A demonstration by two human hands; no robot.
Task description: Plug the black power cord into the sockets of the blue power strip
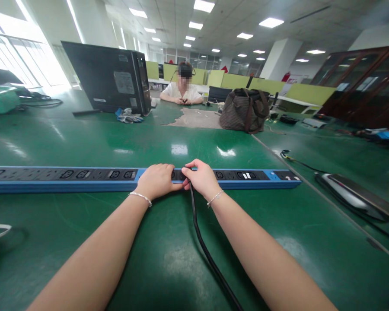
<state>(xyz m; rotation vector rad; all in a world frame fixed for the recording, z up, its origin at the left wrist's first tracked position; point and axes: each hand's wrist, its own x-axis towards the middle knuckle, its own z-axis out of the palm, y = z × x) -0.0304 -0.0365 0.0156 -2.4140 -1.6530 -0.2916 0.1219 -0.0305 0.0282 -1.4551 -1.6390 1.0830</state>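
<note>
Strip (116,186) lies crosswise on the green tabletop (155,246), directly under both hands, blue casing, dark row of outlets facing up; runs from beyond the picture's edge left of the left hand to an end well right of the right hand. Left hand (157,179) palm down across the strip, fingers close together over the top, thumb stretched along the near side toward the right hand; cannot tell whether it grips or only presses. Right hand (201,177) just beside it, thumb and fingers narrowed in a pinch on the upper end of a black cable (197,226), at the strip's outlets. Plug mostly hidden by fingers; cannot tell how far it is seated. Cable drops from the pinch toward the wearer, passing between the forearms. Thin bracelet on each wrist. Right of the right hand, well apart: a power adapter (359,194) with black leads. Beyond the left hand, far side: black computer (116,77), gloves (129,115) near its base. Beyond the right hand: brown bag (243,110). Straight past both hands, a person (183,91) in a white top sits at the far edge, forearms on the tabletop. Far left of the left hand, a green bin (1,100).
</note>
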